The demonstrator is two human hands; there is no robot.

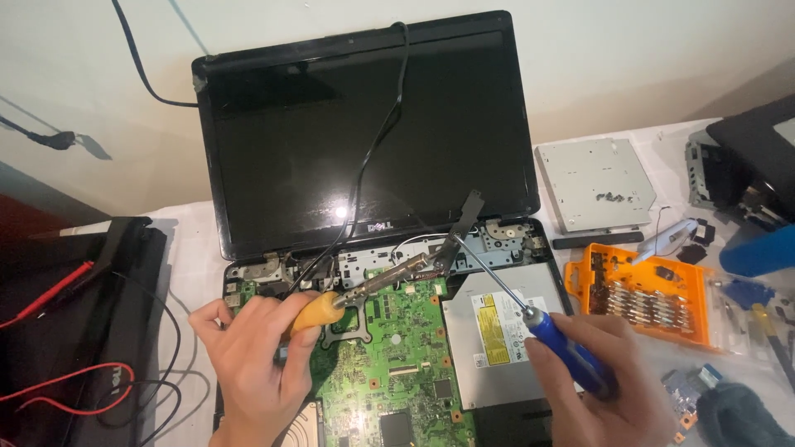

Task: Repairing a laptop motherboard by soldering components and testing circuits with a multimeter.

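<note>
Left hand (pixel 252 352) clenched round orange-handled soldering iron (pixel 364 290), tip near the hinge area of an opened laptop (pixel 364 141). Right hand (pixel 600 385) gripped blue-handled screwdriver (pixel 530 319), shaft angled to the same spot above green motherboard (pixel 397 356). Orange bit case (pixel 642 298) lay right

Head view: from above the table (pixel 195 240), looking down and forward toward the wall.
Nearness: close; the opened laptop (pixel 373 207) fills the middle.

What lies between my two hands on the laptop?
The head view shows the green circuit board between the left hand and right hand.
</note>
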